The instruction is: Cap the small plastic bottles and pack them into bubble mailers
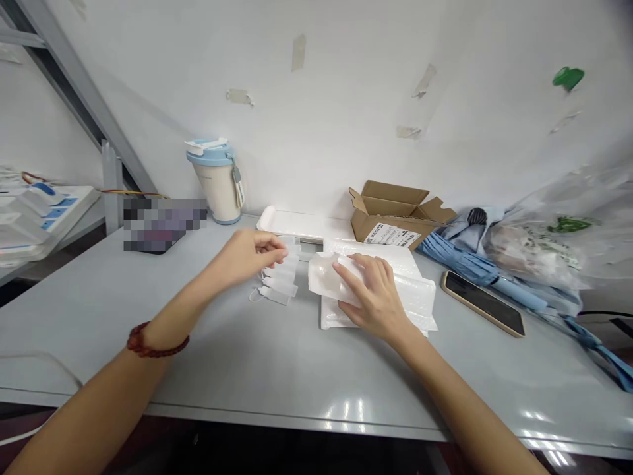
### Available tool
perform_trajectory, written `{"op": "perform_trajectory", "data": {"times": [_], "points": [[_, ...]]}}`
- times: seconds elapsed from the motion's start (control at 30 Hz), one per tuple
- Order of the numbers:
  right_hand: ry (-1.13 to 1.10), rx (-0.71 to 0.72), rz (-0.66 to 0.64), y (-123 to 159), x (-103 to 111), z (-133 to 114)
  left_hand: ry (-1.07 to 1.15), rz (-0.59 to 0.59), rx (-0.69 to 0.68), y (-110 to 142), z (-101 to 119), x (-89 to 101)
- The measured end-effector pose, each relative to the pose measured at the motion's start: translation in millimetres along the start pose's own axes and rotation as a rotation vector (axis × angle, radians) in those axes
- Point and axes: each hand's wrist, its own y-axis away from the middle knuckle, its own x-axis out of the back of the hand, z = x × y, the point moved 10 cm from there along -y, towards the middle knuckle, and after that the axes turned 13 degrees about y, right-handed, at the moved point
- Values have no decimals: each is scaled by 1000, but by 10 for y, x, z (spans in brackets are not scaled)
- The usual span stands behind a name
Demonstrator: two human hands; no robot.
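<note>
My right hand [378, 297] grips a small white padded pouch [324, 277], its fingers over the top and its thumb at the near side. Beneath that pouch lie white bubble mailers [420, 300], stacked flat on the grey table. On the left, my left hand [254, 254] hovers with thumb and fingers drawn together in a pinch. Whatever they may hold is too small to make out. Just below and beside its fingertips lies a row of several small translucent strips [279, 287], at least one with a thin loop at its end.
Along the wall stand a cream tumbler with a blue lid [220, 181], a flat white box [306, 224] and an open cardboard box [390, 214]. To the right are a phone [482, 303], a folded blue umbrella [469, 264] and a plastic bag [544, 244]. A blurred-out item [163, 224] lies at left.
</note>
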Motion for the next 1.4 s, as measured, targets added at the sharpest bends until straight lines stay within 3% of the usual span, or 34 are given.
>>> {"op": "perform_trajectory", "data": {"times": [0.23, 0.47, 0.77, 0.97, 1.1, 1.4], "points": [[-129, -5, 63, 1, -16, 9, -38, -120, 199, -39, -341, 350], [-155, -15, 53, 7, -83, 28, -87, -283, 356, 14, -545, 166], [-157, -21, 51, 10, -75, 30, -58, -302, 319, -2, -552, 43], [-174, -26, 12, 8, -110, 28, 151, -335, 183, 26, -310, 46], [-186, -24, 19, 5, -110, 18, 293, -290, 96, 12, -207, 39], [-204, -16, 18, -5, -87, -52, 421, -230, 60, 55, -127, -236]]}}
